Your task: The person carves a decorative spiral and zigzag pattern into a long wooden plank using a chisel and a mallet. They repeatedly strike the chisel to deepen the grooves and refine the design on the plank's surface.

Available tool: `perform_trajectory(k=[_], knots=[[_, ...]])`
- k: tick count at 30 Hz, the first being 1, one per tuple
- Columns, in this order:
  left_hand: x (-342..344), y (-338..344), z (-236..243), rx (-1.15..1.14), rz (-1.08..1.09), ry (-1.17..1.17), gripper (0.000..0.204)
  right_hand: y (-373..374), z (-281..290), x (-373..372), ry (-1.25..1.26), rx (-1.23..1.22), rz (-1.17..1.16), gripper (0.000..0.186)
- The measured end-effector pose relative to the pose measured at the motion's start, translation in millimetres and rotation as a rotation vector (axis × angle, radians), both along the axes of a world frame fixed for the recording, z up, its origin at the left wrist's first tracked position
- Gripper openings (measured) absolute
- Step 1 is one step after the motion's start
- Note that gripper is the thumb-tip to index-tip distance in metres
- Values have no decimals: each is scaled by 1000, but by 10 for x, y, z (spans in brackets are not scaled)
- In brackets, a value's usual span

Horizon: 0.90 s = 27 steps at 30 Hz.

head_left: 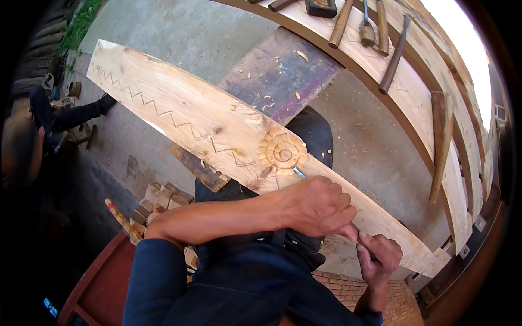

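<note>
The left hand (321,206) is wrapped tightly round a carving chisel (298,173), whose handle it mostly hides; the bright metal end shows at the lower right edge of a carved spiral rosette (284,154). The right hand (380,252) is close by the left thumb with its fingers curled in; whether it pinches the handle's end cannot be told.

The rosette sits on a long, tapering wooden plank (179,108) marked with a zigzag line, slanting across the person's lap and over a shavings-strewn bench (272,70). The left forearm (228,217) passes in front of the plank's lower edge, and the left hand covers part of its surface beside the rosette.

At right, curved timbers (457,119) carry more carving tools (395,57) and a wooden mallet (441,144). Wood blocks (163,201) are piled at lower left, near a red-brown box (98,282). Farther left, another person's legs (79,117) stretch toward the plank.
</note>
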State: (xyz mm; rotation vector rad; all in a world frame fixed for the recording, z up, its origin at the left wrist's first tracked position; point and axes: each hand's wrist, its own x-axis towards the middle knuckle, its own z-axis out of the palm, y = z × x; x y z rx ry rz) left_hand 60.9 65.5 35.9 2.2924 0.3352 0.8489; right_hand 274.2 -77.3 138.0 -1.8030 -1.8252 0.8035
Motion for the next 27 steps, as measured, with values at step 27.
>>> perform_trajectory(k=[27], knots=[[17, -55, -35, 26, -87, -11, 51, -217, 19, -92, -66, 28, -33, 47]])
